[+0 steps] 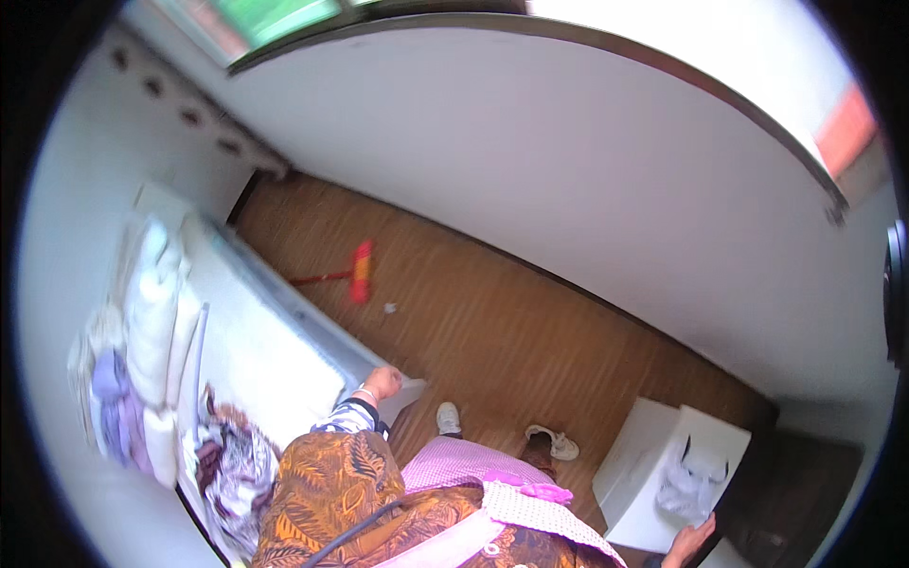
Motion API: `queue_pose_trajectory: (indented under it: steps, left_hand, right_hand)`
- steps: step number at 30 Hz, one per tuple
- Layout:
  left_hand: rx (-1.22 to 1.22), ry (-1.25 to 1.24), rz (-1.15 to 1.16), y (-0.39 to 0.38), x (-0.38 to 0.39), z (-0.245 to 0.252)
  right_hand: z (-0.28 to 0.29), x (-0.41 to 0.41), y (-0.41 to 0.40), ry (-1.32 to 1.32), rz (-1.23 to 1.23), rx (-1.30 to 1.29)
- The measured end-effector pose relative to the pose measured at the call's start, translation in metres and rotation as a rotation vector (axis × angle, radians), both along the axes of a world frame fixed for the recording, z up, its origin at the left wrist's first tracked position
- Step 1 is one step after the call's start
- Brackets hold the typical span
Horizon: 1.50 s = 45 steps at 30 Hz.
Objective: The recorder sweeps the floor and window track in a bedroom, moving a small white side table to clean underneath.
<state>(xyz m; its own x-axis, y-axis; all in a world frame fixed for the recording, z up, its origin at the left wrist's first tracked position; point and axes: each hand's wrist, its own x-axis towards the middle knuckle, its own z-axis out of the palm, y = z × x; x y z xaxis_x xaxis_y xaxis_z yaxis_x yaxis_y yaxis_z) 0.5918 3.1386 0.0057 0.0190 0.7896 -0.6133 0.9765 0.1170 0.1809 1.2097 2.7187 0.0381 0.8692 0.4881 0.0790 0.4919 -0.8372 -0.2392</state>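
Observation:
My left hand (383, 382) is loosely curled beside the corner of a bed frame (408, 389); whether it touches the frame or grips anything cannot be told. At the lower right my right hand (692, 541) has its fingers stretched out, next to the front edge of a white bedside cabinet (639, 454). It appears to hold nothing. A thin clear plastic bag (682, 490) lies on the cabinet top, with a dark-edged pair of what look like glasses (705, 465) by it. The bed's white mattress (266, 348) is to my left.
A broom with a red and yellow head (361, 273) lies on the wooden floor (483, 312), near a small white scrap (390, 307). Rolled white bedding (153, 319), purple cloth (117, 405) and rumpled patterned clothes (241, 468) rest on the bed. A white wall (540, 142) stands ahead under windows.

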Motion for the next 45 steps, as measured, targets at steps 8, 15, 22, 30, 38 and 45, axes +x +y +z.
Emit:
queue_pose_trajectory:
  steps: [8,15,22,30,38,45]
  left_hand:
    - [0.046,-0.084,0.517,-0.094,-0.215,-0.008]
    - [0.221,-0.439,0.976,-0.121,-0.274,-0.024]
    - [0.107,-0.579,1.073,-0.100,-0.250,-0.047]
    - [0.113,-0.476,0.801,0.030,-0.217,-0.005]
    - [0.533,-0.383,0.977,0.164,-0.258,0.046]
    - [0.617,-0.169,1.077,0.327,-0.382,0.050]
  right_hand:
    - [0.034,-0.062,0.192,0.856,0.136,-0.117]
    - [0.088,-0.172,0.364,0.578,0.619,-0.230]
    - [0.098,-0.152,0.476,0.630,0.653,-0.321]
    - [0.083,-0.204,0.665,0.663,0.956,-0.572]
    - [0.043,-0.413,0.830,0.326,1.732,-0.522]
    - [0.040,-0.564,0.885,0.288,1.892,-0.776]
